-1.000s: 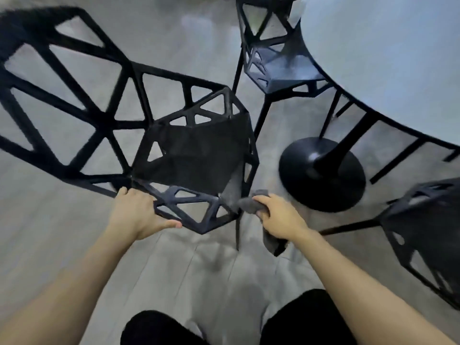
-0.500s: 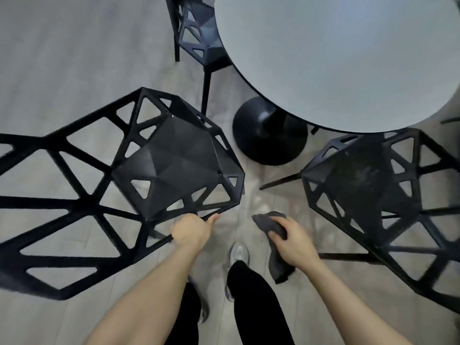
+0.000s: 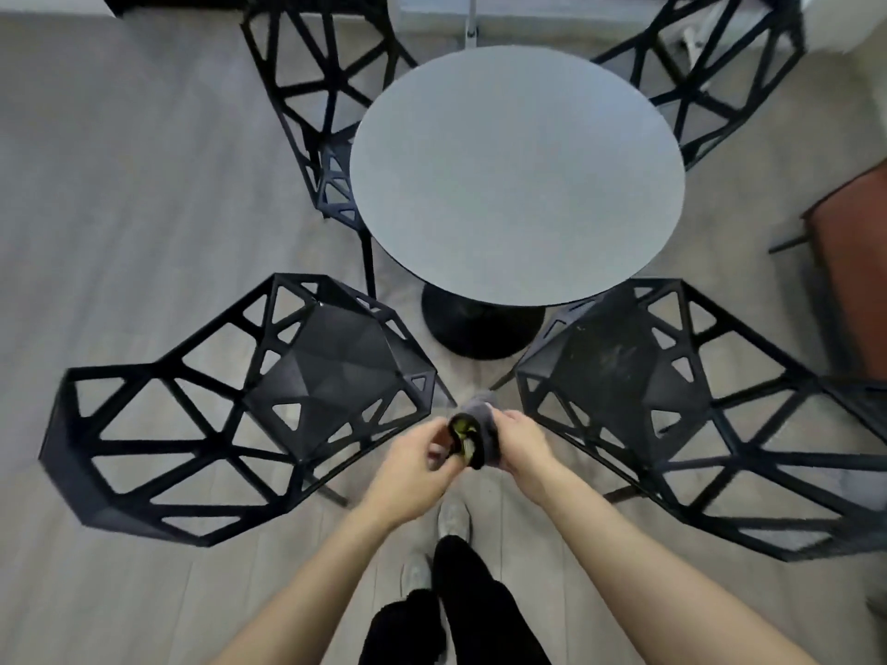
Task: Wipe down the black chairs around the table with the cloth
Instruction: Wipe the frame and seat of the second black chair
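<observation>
While you stand between the two near chairs, read the figure as follows.
Cloth: the grey cloth [image 3: 481, 427] is bunched between your hands, above the floor gap between the near chairs, touching neither.
Right hand: your right hand [image 3: 521, 446] grips the cloth from the right, fingers curled round it, as half a second ago.
Left hand: your left hand [image 3: 416, 465] has let go of the near-left chair's edge and now pinches the cloth's left end.
Near-left chair: the black chair [image 3: 269, 405] stands to your left, seat towards the table.
Near-right chair: a second black chair [image 3: 672, 400] stands to your right, pale specks on its seat.
Far chairs: two more [image 3: 317, 103] [image 3: 720, 74], now in view, flank the table's far side.
Table: the round grey table [image 3: 516, 175] stands in the middle, now seen whole.
</observation>
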`<state>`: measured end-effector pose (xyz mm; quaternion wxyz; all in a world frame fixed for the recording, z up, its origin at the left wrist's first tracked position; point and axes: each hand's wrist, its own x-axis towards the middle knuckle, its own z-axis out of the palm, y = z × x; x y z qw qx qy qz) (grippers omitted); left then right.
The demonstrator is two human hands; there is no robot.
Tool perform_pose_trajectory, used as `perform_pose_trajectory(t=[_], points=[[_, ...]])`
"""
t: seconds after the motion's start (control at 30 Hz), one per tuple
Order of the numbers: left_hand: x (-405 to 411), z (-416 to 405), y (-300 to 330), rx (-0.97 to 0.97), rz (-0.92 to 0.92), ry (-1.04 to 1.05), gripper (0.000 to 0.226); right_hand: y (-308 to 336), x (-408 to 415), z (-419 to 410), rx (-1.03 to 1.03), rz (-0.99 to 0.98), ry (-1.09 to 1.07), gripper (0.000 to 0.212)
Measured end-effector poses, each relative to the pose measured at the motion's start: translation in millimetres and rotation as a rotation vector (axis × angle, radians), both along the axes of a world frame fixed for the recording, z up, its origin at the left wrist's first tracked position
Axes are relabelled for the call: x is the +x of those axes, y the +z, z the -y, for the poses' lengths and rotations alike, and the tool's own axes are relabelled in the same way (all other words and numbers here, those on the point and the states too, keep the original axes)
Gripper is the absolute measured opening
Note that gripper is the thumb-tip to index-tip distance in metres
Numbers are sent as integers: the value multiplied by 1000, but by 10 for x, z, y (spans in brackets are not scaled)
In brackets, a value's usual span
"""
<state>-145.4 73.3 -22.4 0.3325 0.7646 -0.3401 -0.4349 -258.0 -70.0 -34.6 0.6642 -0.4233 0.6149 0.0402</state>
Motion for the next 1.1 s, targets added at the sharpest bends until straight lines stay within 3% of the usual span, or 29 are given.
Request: perform_pose_trajectory(t=[0.03,0.07,0.13,0.23,0.3,0.4,0.47,0.53,0.67,0.73,0.8,0.93,1.0,1.1], points=[[-30,64,109,-34,31,76,9,123,-33,7,-1,10,95,22],[-47,115,182,-67,107,113,15,232,-70,19,-28,1,212,19],[-98,161,308,-99,236,88,19,361,-174,22,-112,-54,418,22],[-206,135,509,-130,259,27,7,515,-359,-71,-323,-124,594,28],[-270,65,676,-153,251,26,9,600,-483,-143,-492,-129,595,22],[-509,-125,962,-191,80,-34,26,745,-642,-280,-482,43,281,16],[-748,-250,1067,-215,35,-131,45,805,-828,-396,-480,109,124,31],[-923,-262,1060,-264,140,-117,41,887,-1059,-499,-536,147,215,46],[-1065,-357,1066,-321,99,7,32,1100,-1629,-513,-357,178,415,54],[-1036,-391,1166,-291,62,-68,27,1255,-1849,-386,-530,29,583,60],[-1039,-345,1312,-269,90,-187,24,1293,-2003,-196,-662,-36,610,72],[-1195,-68,1592,-247,86,-318,27,1398,-2085,173,-471,224,702,102],[-1306,138,1701,-234,78,-333,32,1450,-2106,366,-390,312,813,96],[-1458,525,1772,-207,55,-296,34,1534,-2251,822,-460,338,926,38]])
